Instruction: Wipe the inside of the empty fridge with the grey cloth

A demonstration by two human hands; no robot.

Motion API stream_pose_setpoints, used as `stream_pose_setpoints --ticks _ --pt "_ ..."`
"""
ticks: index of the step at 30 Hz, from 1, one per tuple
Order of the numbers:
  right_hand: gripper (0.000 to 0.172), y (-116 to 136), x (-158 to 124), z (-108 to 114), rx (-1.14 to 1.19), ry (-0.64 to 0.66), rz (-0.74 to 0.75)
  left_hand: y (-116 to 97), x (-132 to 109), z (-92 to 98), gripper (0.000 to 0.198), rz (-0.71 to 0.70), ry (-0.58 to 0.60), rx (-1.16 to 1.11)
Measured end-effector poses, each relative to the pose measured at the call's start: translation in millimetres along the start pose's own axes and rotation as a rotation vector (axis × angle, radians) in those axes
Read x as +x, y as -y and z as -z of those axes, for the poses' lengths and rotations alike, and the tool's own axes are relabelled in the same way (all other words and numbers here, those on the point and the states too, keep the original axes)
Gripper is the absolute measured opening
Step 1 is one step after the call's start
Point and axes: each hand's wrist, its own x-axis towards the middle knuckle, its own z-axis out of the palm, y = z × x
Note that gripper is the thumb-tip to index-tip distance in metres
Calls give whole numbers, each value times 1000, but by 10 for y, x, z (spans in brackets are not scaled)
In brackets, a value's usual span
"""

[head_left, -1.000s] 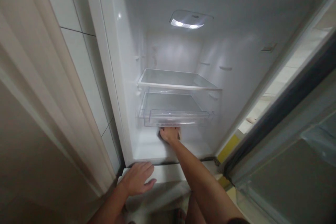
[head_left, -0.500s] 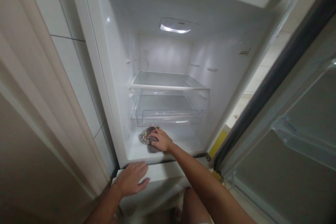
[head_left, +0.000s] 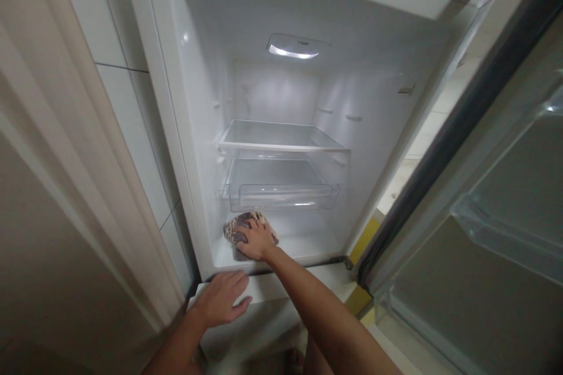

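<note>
Inside the refrigerator [head_left: 281, 88], my right hand [head_left: 257, 239] presses on a patterned grey-brown and cream cloth [head_left: 233, 227] at the left of the white bottom floor [head_left: 303, 237]. My fingers spread over the cloth and grip it; the palm side is hidden. My left hand [head_left: 222, 300] rests at the front, on the white top edge [head_left: 281, 292] of the part below the compartment. Its fingers lie flat with the thumb apart, and nothing is in it.
A clear plastic drawer [head_left: 285, 196] and a glass shelf [head_left: 285, 135] sit above the floor. On the right the refrigerator door [head_left: 492, 281] stands open, with a dark gasket along its edge. A tiled wall [head_left: 141, 146] runs close by the left side.
My right hand has slid left across the bottom floor with the cloth, and its fingers look more spread. My left hand has stayed where it was. The view has shifted slightly.
</note>
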Motion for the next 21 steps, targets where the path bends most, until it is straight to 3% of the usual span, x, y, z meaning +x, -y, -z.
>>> stream_pose_setpoints --ticks 5,9,12,16,18,21 --pt "57 -30 -14 -35 -1 -13 53 -3 2 45 22 -17 24 5" --pt "63 -399 -71 114 -4 6 90 -31 15 105 15 9 94 18" --pt "59 -873 -196 338 -72 -109 -149 -47 22 114 12 26 131 30" --pt "38 -1466 -300 611 -156 -241 -501 -40 14 51 11 55 104 3" --pt "33 -1631 -229 667 -164 -271 -537 -34 7 7 10 66 106 -10" --pt "28 -1675 42 619 -163 -327 -507 -31 -4 -43 13 87 138 -10"
